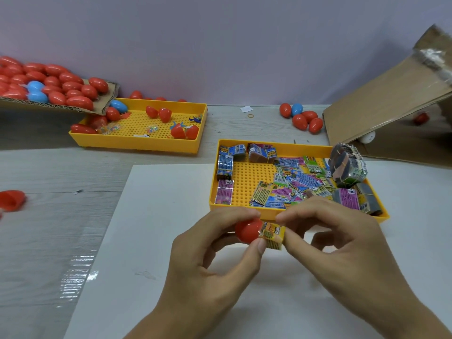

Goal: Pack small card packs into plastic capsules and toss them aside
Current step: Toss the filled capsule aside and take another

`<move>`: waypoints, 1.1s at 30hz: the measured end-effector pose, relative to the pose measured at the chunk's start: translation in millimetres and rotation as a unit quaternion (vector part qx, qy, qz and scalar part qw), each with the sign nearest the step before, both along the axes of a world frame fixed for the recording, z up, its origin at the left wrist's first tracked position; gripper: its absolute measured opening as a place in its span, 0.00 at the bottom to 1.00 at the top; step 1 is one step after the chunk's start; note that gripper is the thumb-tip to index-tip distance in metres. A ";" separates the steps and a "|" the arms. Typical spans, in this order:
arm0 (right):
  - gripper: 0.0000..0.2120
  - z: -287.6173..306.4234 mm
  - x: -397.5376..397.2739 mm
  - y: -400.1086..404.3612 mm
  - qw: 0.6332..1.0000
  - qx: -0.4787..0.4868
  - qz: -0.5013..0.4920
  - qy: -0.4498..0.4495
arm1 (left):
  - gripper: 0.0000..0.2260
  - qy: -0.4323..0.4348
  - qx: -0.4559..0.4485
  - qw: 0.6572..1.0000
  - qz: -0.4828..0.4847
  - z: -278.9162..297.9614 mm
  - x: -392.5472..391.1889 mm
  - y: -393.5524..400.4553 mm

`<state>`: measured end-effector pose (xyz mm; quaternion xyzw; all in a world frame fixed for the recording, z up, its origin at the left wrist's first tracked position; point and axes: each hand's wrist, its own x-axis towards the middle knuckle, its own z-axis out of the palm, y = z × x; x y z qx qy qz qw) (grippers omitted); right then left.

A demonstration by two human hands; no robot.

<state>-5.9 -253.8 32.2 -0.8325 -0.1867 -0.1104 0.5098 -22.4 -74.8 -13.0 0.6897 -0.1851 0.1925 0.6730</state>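
i take the near yellow tray [274, 146] as my landmark. the biggest thing is the cardboard sheet [381, 104], which leans behind the tray and to its right. far to the left of the tray, at the back, a flat cardboard [61, 107] carries a heap of closed capsules [56, 81], red ones and a few blue. a second yellow tray [137, 140] sits left of my landmark and further back, with open red halves in it. inside the landmark tray lie many loose card packs [291, 184] and some bundles [347, 167] at its right side.

just in front of the tray's near wall i see my two hands. my left hand [208, 255] pinches a red capsule half [247, 230] between thumb and fingers. my right hand [342, 241] pinches a folded card pack [274, 234] and its end meets the mouth of the half. i think i am at the pushing-in step.

what can go wrong here: the pack looks about as wide as the opening, so a corner may catch on the rim and crumple. if i push harder, the smooth half may slip out of my left fingers. i cannot see the other half in my hands, so the closing is not yet possible.
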 end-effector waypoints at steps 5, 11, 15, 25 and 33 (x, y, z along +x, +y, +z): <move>0.08 2.6 1.4 -1.4 0.999 0.014 0.017 0.049 | 0.13 -0.018 0.009 1.000 0.012 1.6 -0.2 -0.6; 0.07 10.5 7.4 -5.8 0.923 0.177 0.118 0.322 | 0.13 -0.014 -0.003 1.000 0.022 3.7 -2.6 -1.9; 0.16 13.1 8.7 -4.3 0.860 0.245 0.158 0.420 | 0.14 -0.047 0.022 0.998 0.029 4.1 -5.8 -6.1; 0.11 9.0 7.0 -0.4 0.797 0.302 0.116 0.510 | 0.14 -0.060 0.109 0.992 0.015 2.8 -6.1 -5.1; 0.22 3.5 10.0 -4.8 0.772 0.325 0.090 0.539 | 0.17 -0.028 0.108 0.994 -0.017 -1.7 -1.6 -0.8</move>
